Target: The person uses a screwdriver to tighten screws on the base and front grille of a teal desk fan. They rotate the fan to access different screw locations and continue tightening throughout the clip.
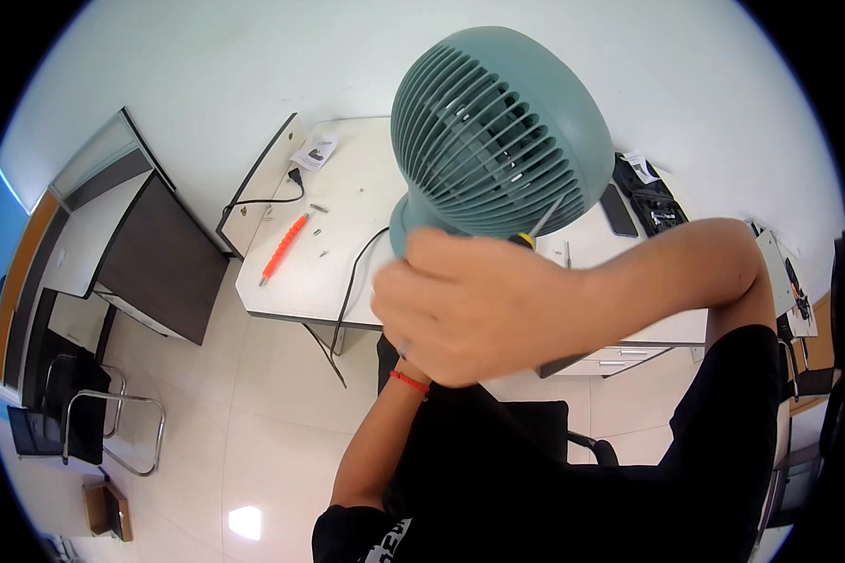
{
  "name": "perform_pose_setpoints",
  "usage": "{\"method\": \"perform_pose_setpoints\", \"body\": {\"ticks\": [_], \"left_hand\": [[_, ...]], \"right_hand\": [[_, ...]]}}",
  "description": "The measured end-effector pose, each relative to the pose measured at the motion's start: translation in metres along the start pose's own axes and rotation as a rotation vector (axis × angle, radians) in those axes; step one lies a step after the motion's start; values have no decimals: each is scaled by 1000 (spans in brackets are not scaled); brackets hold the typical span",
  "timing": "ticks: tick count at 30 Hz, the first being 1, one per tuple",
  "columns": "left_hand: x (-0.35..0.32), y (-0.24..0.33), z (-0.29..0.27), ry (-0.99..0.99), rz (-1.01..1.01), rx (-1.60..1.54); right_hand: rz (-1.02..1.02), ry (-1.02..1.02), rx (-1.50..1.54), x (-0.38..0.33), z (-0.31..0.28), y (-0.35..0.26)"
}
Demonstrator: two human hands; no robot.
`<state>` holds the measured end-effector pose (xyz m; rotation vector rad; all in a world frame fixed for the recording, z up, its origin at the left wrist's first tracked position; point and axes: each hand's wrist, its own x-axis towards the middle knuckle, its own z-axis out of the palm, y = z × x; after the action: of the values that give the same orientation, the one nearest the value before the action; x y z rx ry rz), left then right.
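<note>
A green fan [502, 131] with a slatted round head stands on a white desk, its slatted side turned toward me. In front of its base, my right hand [483, 305] is closed, slightly blurred, with the palm side hidden. From behind that hand a screwdriver [524, 240] shows a bit of yellow-and-black handle, its thin metal shaft pointing up over the fan's lower slats. I cannot see whether the tip touches the fan. My left forearm [385, 432] rises from below, a red bracelet [410, 380] at the wrist; the left hand's fingers are covered by my right hand.
An orange-red flexible rod [284, 249] and small metal bits lie on the desk's left, near a black plug [296, 175] and a paper sheet [314, 151]. On the right are a dark phone [618, 210] and a black tool case [655, 202]. A black cable [352, 281] hangs over the front edge.
</note>
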<state>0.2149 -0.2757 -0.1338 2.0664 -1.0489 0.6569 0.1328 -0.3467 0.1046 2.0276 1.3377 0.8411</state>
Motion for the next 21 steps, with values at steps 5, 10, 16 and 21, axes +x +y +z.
{"method": "perform_pose_setpoints", "body": {"ticks": [5, 10, 16, 21], "left_hand": [[3, -7, 16, -13, -19, -270], [9, 2, 9, -105, -106, 33], [13, 7, 2, -24, -98, 114], [12, 5, 4, -12, -88, 98]], "right_hand": [[52, -99, 19, 30, 4, 29], [196, 32, 51, 51, 11, 64], [375, -68, 90, 74, 15, 111], [464, -293, 160, 85, 8, 154]]}}
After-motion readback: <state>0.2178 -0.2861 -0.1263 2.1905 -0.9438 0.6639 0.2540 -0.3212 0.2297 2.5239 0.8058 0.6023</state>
